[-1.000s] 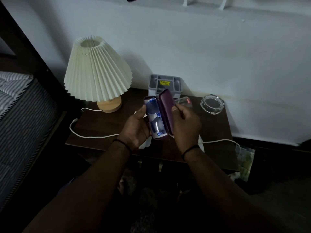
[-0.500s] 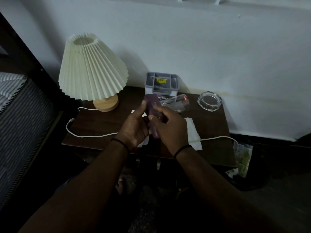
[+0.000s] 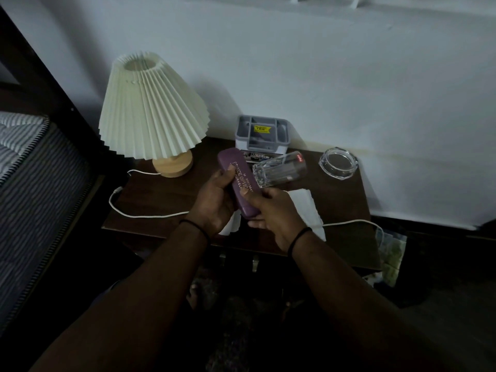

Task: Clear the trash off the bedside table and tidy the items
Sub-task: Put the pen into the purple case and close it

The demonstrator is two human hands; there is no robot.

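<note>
A purple glasses case (image 3: pixel 236 178) with gold lettering is closed and held above the dark wooden bedside table (image 3: pixel 166 194). My left hand (image 3: pixel 214 202) grips its left side, thumb on the lid. My right hand (image 3: pixel 271 216) holds its near end, thumb on top. A clear drinking glass (image 3: pixel 280 170) lies on its side just behind the case. White tissue paper (image 3: pixel 306 208) lies on the table under my right hand, partly hidden. A glass ashtray (image 3: pixel 338 163) sits at the back right.
A pleated cream lamp (image 3: pixel 153 114) on a wooden base stands at the back left. A grey organizer box (image 3: pixel 261 132) is against the wall. A white cable (image 3: pixel 139 214) runs across the table. A mattress (image 3: pixel 24 167) lies left; a plastic bag (image 3: pixel 390 253) hangs right.
The open case, showing glasses inside, has been closed between my hands and turned lid-up, so its lettering now faces me.
</note>
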